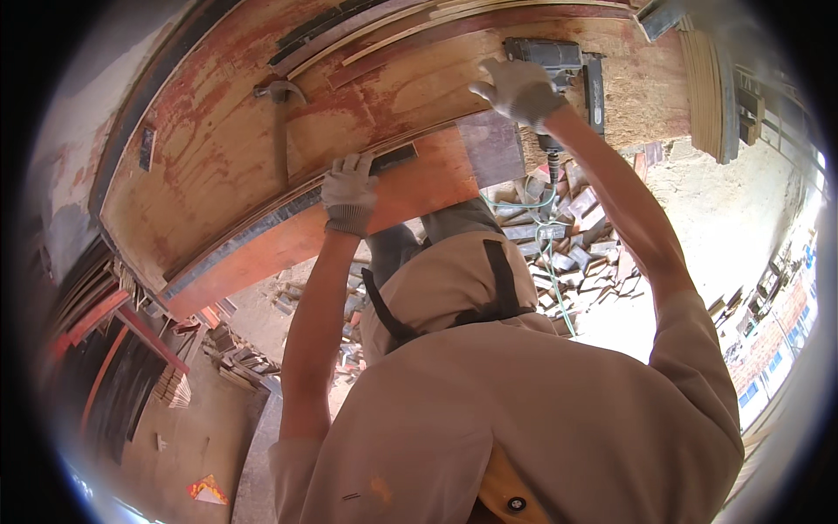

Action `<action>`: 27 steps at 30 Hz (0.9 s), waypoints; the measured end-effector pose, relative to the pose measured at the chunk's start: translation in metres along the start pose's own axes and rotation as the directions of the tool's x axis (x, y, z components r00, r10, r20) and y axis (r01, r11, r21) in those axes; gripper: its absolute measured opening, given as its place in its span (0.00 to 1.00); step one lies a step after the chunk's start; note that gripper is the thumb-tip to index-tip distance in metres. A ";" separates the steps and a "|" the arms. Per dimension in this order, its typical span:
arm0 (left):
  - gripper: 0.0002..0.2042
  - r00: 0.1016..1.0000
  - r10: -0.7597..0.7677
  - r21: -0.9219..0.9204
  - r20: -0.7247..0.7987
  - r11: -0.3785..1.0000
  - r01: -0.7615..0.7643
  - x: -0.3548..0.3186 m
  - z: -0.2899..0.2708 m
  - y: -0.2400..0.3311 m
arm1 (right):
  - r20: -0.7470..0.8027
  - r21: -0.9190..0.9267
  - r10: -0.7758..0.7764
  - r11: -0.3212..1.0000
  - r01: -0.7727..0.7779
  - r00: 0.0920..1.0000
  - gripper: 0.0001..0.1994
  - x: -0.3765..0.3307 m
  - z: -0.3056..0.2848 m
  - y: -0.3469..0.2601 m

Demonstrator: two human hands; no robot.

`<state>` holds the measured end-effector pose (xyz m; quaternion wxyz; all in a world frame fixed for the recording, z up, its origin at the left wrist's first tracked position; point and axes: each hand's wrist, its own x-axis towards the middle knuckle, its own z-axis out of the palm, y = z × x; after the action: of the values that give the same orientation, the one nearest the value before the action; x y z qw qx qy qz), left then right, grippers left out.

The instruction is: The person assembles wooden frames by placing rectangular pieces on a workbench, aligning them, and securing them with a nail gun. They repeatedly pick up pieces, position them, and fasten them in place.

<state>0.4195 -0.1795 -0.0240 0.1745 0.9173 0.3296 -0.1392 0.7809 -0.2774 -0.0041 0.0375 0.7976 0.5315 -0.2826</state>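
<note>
My left hand [349, 190], in a pale knitted glove, lies over the far edge of a long orange board [262, 253], fingers stretched out. Along that edge runs a narrow dark strip [288, 210], and a short dark piece [394, 160] lies just right of the hand. My right hand [521, 94], also gloved, is over a black nail gun [543, 56], its thumb and fingers spread to the left. The hand and wrist cover part of the tool's handle. A coiled hose end [552, 166] comes out below the wrist.
A claw hammer [279, 131] lies on the wooden worktable [201, 175]. Long wood strips [375, 39] line its far side; stacked thin boards [705, 92] stand at right. Many wood offcuts [585, 253] litter the floor below, with a thin green hose [554, 279] across them.
</note>
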 end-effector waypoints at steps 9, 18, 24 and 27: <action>0.26 1.000 0.031 0.074 -0.001 0.997 -0.031 -0.004 0.002 0.001 | -0.261 -0.109 0.059 0.990 -0.090 0.964 0.22 0.016 0.024 -0.006; 0.24 0.998 0.051 -0.001 0.037 0.999 -0.051 -0.003 -0.003 0.001 | -0.046 0.216 0.819 0.567 -0.795 0.572 0.58 -0.005 0.103 0.105; 0.24 0.997 0.044 0.040 0.058 0.998 -0.047 -0.002 -0.005 -0.001 | -0.254 0.852 0.623 0.506 -0.135 0.740 0.17 -0.004 0.115 0.150; 0.25 0.993 0.045 0.037 0.105 0.998 -0.049 0.001 -0.003 -0.002 | 0.011 0.904 0.760 0.270 -0.331 0.650 0.08 -0.060 0.076 0.146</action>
<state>0.4190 -0.1763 -0.0224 0.1764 0.9196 0.2956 -0.1892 0.8599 -0.4171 -0.0729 -0.3767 0.8806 -0.0063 -0.2874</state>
